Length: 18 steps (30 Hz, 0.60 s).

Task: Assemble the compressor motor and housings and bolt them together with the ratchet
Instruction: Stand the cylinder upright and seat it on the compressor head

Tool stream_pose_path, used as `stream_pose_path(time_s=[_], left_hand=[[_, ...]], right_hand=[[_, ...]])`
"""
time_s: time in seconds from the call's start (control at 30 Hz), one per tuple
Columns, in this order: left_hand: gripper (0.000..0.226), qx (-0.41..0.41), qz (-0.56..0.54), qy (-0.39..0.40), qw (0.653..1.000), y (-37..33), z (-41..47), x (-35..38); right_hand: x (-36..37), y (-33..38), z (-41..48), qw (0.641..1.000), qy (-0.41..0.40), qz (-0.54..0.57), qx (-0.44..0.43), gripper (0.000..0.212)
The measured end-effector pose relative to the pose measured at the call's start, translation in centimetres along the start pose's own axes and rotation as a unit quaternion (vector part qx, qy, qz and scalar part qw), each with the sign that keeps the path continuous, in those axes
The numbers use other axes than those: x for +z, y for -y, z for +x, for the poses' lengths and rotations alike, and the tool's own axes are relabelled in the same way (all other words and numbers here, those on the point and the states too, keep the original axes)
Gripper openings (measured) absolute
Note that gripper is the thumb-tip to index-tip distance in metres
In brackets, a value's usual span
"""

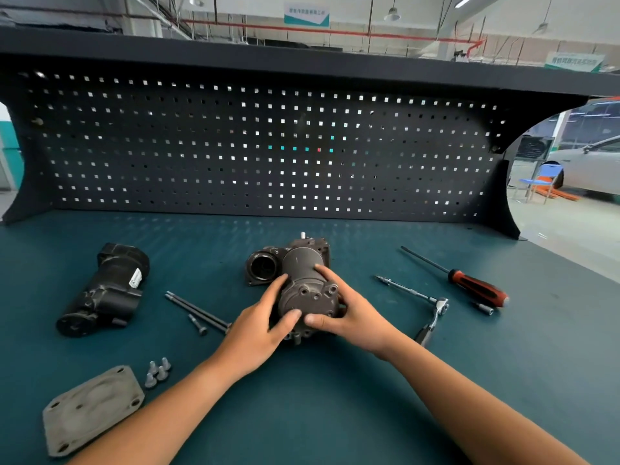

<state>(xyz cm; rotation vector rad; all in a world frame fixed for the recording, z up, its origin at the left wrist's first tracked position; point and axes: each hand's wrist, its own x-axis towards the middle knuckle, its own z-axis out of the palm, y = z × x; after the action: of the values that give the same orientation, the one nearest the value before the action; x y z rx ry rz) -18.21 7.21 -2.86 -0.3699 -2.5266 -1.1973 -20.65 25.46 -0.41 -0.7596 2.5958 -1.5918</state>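
Observation:
A grey cylindrical compressor housing point(303, 273) lies on its side mid-bench, its round bolt-holed end facing me. My left hand point(260, 325) grips its left side, thumb across the end face. My right hand point(349, 310) grips the right side, fingers over the top. A second ring-shaped housing point(263, 268) sits just behind it on the left. The black motor point(104, 290) lies apart at the far left. The ratchet point(424, 305) with its extension rests to the right, untouched.
Two long bolts point(198, 312) and a short one point(198, 325) lie left of my hands. A grey cover plate point(90, 409) and several short bolts point(157, 372) sit front left. A red-handled screwdriver point(469, 281) and a loose socket point(484, 308) are at the right. A pegboard point(268, 146) backs the bench.

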Motion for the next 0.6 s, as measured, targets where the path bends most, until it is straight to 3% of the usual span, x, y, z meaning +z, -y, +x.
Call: stream_pose_path(time_s=[0.23, 0.4, 0.5, 0.6], left_hand=[[0.06, -0.013, -0.016, 0.003, 1.0, -1.3, 0.5, -1.2], [0.032, -0.017, -0.06, -0.031, 0.998, -4.7, 0.7, -3.8], [0.028, -0.022, -0.07, -0.028, 0.997, -7.3, 0.5, -5.7], [0.031, -0.044, -0.069, 0.04, 0.996, -9.9, 1.4, -7.7]], right_hand=[[-1.0, 1.7, 0.1, 0.996, -0.004, 0.086, 0.006, 0.073], [-2.7, 6.3, 0.1, 0.994, 0.005, 0.106, -0.004, 0.031], [-3.8, 8.7, -0.6, 0.993, 0.03, 0.112, 0.011, 0.023], [-5.5, 10.5, -0.3, 0.993, 0.06, 0.095, 0.03, 0.024]])
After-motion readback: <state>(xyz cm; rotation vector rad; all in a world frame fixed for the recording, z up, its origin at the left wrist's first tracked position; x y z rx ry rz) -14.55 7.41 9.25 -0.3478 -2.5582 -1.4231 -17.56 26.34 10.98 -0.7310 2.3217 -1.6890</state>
